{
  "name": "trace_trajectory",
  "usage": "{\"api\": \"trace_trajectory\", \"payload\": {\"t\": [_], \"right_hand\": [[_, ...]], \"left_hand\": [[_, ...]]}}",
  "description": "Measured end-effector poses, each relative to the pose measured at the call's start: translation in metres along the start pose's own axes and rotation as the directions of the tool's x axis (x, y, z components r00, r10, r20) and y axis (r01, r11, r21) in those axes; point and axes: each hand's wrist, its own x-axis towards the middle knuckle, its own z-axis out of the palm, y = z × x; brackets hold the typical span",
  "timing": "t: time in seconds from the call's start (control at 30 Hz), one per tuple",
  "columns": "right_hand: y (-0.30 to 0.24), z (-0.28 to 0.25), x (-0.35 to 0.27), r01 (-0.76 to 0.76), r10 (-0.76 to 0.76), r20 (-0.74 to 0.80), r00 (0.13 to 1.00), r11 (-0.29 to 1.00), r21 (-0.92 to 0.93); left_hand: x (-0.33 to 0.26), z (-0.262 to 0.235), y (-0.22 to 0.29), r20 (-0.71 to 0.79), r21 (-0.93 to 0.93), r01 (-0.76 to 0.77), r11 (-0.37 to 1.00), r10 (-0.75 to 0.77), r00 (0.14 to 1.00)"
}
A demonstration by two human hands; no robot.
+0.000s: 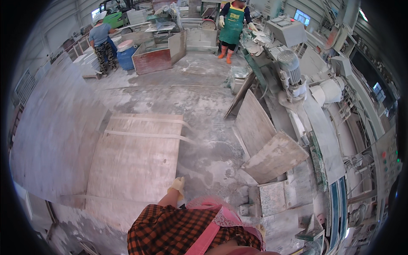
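Note:
My left hand (177,187), in a pale yellow glove, is beside the right edge of a large wooden panel (136,163). Its fingers look curled, and nothing shows in them; I cannot tell whether the glove touches the panel. Pale straps (148,135) cross that panel and trail off its right side. A large, blurred board (55,136) rises along the left of it. My left arm wears a checked orange and black sleeve (165,223). At the right edge of my pink apron (208,236), a small yellowish patch may be my right hand (262,231); its fingers are hidden.
Loose boards (254,123) lean beside a long machine with a grey motor (290,67) on the right. Dusty, stained floor (204,161) runs between. Farther off are a blue barrel (126,58), a reddish crate (152,61), a person in grey (101,40) and one in a green apron (233,26).

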Motion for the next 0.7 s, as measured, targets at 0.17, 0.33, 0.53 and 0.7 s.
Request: {"api": "trace_trajectory", "payload": {"t": [0.17,0.33,0.53,0.7], "right_hand": [[-0.004,0.005,-0.002,0.074,-0.074,-0.065,0.995,0.997,0.010],[0.066,0.002,0.051,-0.063,0.065,-0.049,0.997,0.997,0.045],[0.067,0.013,0.148,-0.160,0.159,-0.022,0.987,0.985,-0.069],[-0.001,0.006,0.231,-0.080,0.080,-0.002,0.997,0.997,-0.003]], "left_hand": [[0.016,0.000,0.005,-0.006,0.140,0.046,0.989,-0.045,0.999],[0.041,0.024,0.023,-0.028,0.065,0.073,0.995,-0.072,0.997],[0.095,0.048,0.065,-0.056,0.116,0.029,0.993,-0.022,0.998],[0.128,0.071,0.134,-0.075,0.014,-0.076,0.997,0.077,0.994]]}}
